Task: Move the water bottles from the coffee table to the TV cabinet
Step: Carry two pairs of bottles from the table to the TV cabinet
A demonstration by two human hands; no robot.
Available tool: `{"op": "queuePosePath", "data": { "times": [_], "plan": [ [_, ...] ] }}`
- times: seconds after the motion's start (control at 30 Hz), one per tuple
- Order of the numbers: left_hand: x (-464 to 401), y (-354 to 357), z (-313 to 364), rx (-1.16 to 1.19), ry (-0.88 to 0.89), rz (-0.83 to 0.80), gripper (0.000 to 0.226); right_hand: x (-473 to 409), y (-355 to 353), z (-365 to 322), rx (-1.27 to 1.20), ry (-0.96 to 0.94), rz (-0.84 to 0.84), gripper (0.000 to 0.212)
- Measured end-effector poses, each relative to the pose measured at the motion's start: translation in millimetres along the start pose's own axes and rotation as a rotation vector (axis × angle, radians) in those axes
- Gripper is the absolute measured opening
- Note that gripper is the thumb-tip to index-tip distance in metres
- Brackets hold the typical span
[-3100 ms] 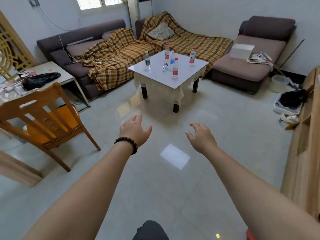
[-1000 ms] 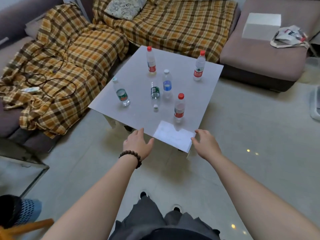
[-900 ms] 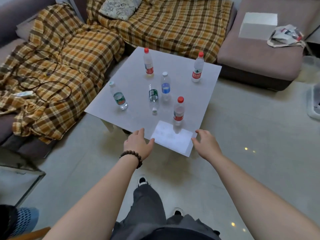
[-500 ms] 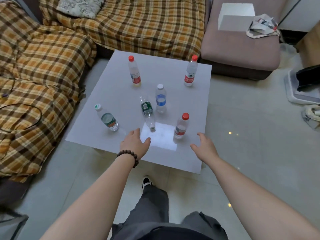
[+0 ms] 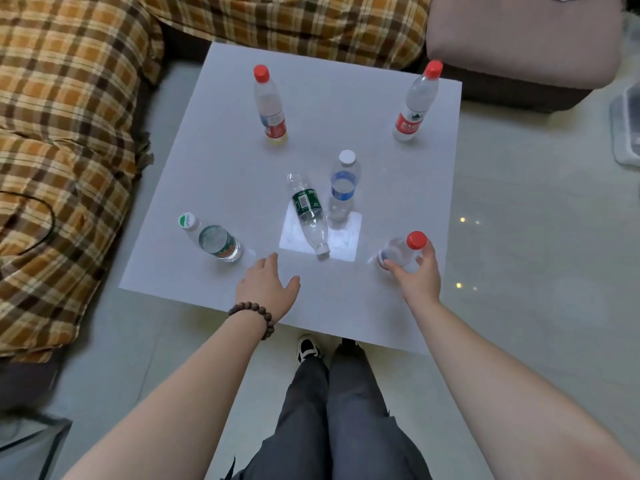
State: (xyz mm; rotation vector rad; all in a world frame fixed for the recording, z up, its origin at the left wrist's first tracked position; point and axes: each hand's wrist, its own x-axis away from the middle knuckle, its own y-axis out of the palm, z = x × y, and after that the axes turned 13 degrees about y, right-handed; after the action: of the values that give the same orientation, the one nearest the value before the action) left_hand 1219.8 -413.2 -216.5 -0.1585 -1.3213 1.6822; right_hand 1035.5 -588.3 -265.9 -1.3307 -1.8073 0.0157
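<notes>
Several water bottles stand on the white coffee table [image 5: 214,161]. My right hand [image 5: 417,275] curls around the nearest red-capped bottle [image 5: 403,249] at the table's front right. My left hand [image 5: 266,289] hovers open over the front edge, between a green-labelled upright bottle [image 5: 216,239] and a dark-green-labelled bottle [image 5: 308,214] lying on its side. A blue-labelled bottle [image 5: 343,188] stands mid-table. Two more red-capped bottles stand at the back left [image 5: 270,103] and back right [image 5: 414,103]. The TV cabinet is out of view.
A sofa with a plaid blanket [image 5: 59,133] flanks the table on the left and behind. A brown cushioned seat [image 5: 519,39] sits at the back right. A white plastic bin [image 5: 628,126] lies on the tiled floor at the right. My legs stand at the table's front edge.
I have stepped up to the table. My right hand moved forward and closed around the near red-capped bottle. My left hand advanced over the table's front edge.
</notes>
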Motion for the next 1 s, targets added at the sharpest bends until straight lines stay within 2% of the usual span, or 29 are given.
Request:
{"op": "queuePosePath", "data": {
  "times": [0.17,0.23,0.33,0.47,0.6,0.73,0.9,1.0],
  "plan": [
    [-3,3,-31,0.175,-0.18,0.031,0.067,-12,12,2,0.057,-0.035,0.009,0.061],
    [-6,-1,-45,0.32,-0.299,0.128,0.067,-13,14,-1,0.069,-0.064,-0.015,0.054],
    [-13,-6,-69,0.497,-0.455,0.293,0.091,-13,21,-11,0.098,-0.126,-0.061,0.051],
    [-29,-8,-97,0.669,-0.507,0.486,0.112,-11,41,-25,0.143,-0.192,-0.124,0.051],
    [-50,-11,-114,0.726,-0.472,0.566,0.118,-7,57,-32,0.181,-0.237,-0.181,0.051],
    [-66,-12,-126,0.776,-0.444,0.586,0.108,-9,67,-33,0.199,-0.253,-0.199,0.052],
    [-76,-14,-127,0.787,-0.432,0.594,0.067,-12,74,-34,0.21,-0.264,-0.206,0.054],
    [-81,-15,-127,0.774,-0.402,0.614,0.054,-14,77,-34,0.207,-0.267,-0.208,0.056]
  ]
}}
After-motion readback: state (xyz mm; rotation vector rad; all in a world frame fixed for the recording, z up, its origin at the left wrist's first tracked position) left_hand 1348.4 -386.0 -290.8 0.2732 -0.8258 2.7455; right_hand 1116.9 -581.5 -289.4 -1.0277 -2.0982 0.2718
